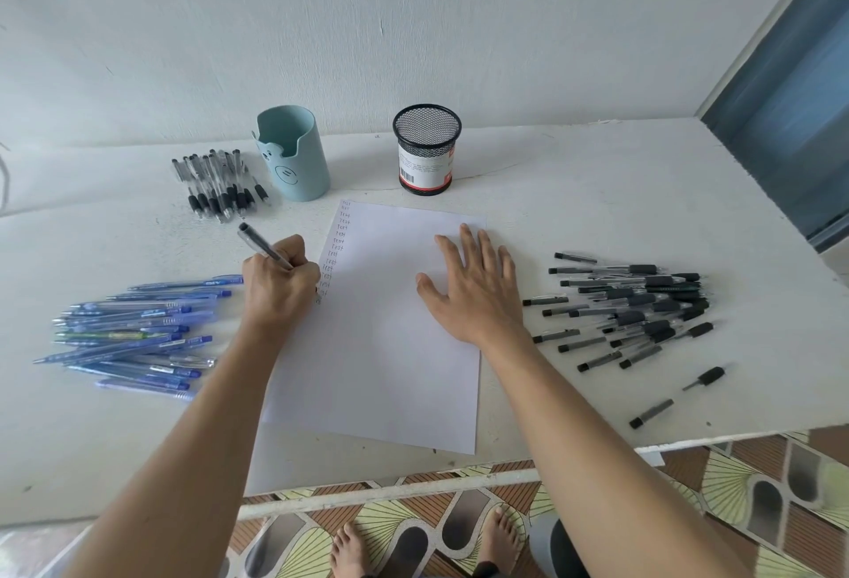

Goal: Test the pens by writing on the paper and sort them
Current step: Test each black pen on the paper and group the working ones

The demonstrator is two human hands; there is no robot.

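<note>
Standing on a floor [758, 499] with a leaf pattern, a person is leaning over a white table [92, 439], bare feet [350, 550] peeking out below its edge. A sheet of white paper [381, 375] is lying in the middle of the table. The right hand [478, 292] is resting flat on the paper, fingers spread out and holding nothing. The left hand [280, 288] is gripping a grey pen [263, 247] with curled fingers. The pen's tip is hiding behind the hand, down by the left edge of the paper. A line of small "test" words [337, 246] is running down that edge. A heap of blue pens [133, 334] is lying left of the paper. A heap of black pens [634, 306] is lying right of it, with 2 loose pens [703, 377] sitting apart, nearer the table edge. Farther back, a bunch of black pens [220, 184] is lying beside a light blue cup [294, 154]. A black mesh cup [426, 150] is standing near it, by the white wall [183, 49].
</note>
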